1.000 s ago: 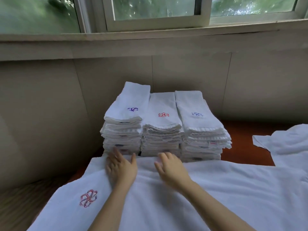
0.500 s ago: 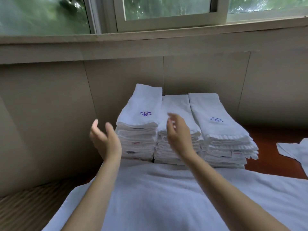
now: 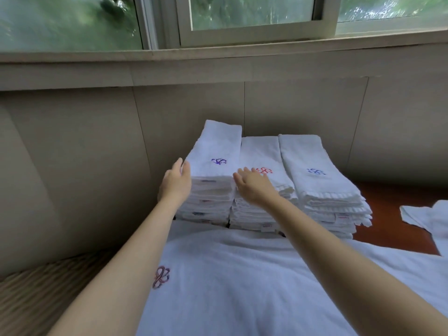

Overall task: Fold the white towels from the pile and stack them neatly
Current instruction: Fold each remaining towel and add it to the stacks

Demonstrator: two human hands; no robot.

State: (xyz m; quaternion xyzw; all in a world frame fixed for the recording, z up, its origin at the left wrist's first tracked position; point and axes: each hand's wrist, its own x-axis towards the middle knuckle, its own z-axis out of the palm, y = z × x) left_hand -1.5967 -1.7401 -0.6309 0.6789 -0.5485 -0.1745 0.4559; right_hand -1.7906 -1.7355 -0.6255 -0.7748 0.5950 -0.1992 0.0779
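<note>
The window (image 3: 252,18) and its sill span the top of the frame, with the beige wall panels (image 3: 72,154) under them, and the stacks are pushed back against that wall, likely so they have something to square up against. Filling the lower half of the frame is a large white towel (image 3: 242,287) spread flat, its red embroidered flower (image 3: 161,277) at lower left; it lies open and smoothed, which reads as the next piece laid out for folding. At centre stand three stacks of folded towels side by side and touching: the left stack (image 3: 213,166) is the tallest and bears a purple emblem, the middle stack (image 3: 260,154) a red one, the right stack (image 3: 312,170) a blue one. At the right edge, on the reddish-brown tabletop (image 3: 388,229), more unfolded white cloth (image 3: 431,219) waits, well apart from the stacks. The left hand (image 3: 175,183), fingers straight and grasping nothing, is at the outer left side of the tallest stack, while the right hand (image 3: 253,184), also flat and empty, is at the seam between the left and middle stacks, above the middle stack's near end. Whether either palm is actually touching cloth cannot be told. Bracketing the left stack this way looks like squaring its edges, a tidy-up before folding goes on.
</note>
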